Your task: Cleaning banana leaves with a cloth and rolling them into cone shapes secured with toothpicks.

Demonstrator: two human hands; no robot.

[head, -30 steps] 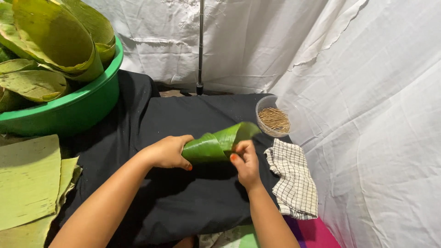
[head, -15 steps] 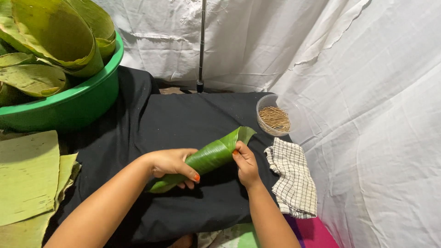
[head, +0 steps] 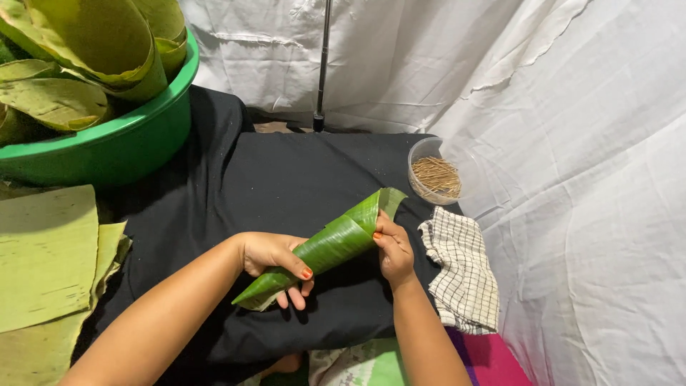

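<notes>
Both hands grip one leaf cone, already rolled: left hand at the tip, right hand near the mouth; no stick pins it yet.

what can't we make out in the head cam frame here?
- Inside of the rolled leaf cone: head view, hidden by its own wrap.
- Left hand palm and thumb: head view, behind the cone.
- Green basin: head view, cut off by the left and top edges.
- Flat leaves: head view, cut off at the left edge.
- Thin sticks in the clear cup: head view, too small to count.
</notes>
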